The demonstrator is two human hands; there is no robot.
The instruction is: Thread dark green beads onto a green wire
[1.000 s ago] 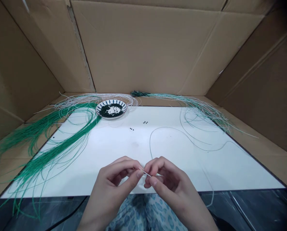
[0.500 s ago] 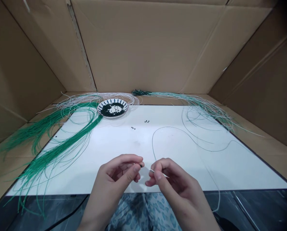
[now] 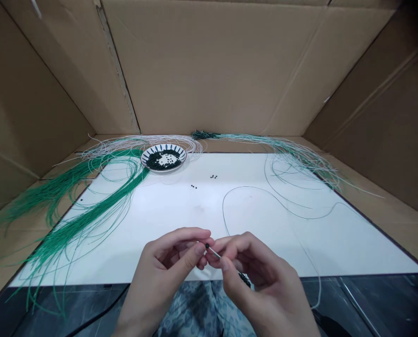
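Pinched at the fingertips of the left hand (image 3: 170, 260), low and central, just above the near edge of the white board (image 3: 166, 220): a small black bead (image 3: 207, 245). Right against it, slanting down toward the right, the end of a pale cord (image 3: 214, 252); impossible to tell whether threaded through the hole or only touching. Gripped between thumb and forefinger of the right hand (image 3: 260, 269), that same cord, with little room between both sets of fingers. Below the right thumb, partly hidden, a dark cluster (image 3: 245, 279), too covered to make out fully.

Farther up the board, two little groups of loose beads, one nearer (image 3: 194, 186) and one farther off (image 3: 213, 177). Beyond them, at the far edge, a striped plate (image 3: 163, 170) bearing many dark beads, thickest around a bare patch. To the left, long green strings (image 3: 99, 206) fanned across the board's side; behind the plate, white strings (image 3: 170, 139). At the far right, a pale green and white bundle (image 3: 293, 149), dark at its inner end. Curving over the right half of the board, a thin strand (image 3: 247, 186). Around everything, cardboard walls (image 3: 209, 70).
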